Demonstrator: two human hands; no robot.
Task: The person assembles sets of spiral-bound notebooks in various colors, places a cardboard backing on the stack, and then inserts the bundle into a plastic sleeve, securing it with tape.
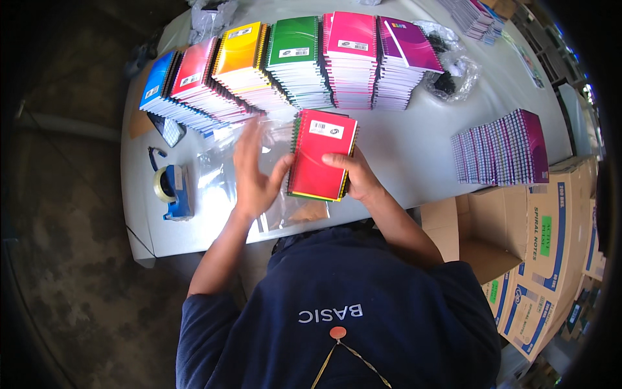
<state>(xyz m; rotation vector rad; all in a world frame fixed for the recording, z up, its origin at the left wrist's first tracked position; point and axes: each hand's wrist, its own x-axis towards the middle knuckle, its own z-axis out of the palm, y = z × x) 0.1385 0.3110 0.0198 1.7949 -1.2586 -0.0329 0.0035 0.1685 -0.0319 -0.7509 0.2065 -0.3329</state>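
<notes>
The stack of spiral notebooks (324, 144) is held over the worktop (402, 146). The right-hand grip (360, 176) clamps its right edge and red cover (316, 178); the left-hand grip (257, 187) is spread beside the coils (295, 144). Expect a fairly light, stiff load whose smooth covers may slide. Clamp both long edges; avoid crushing the coils.
</notes>
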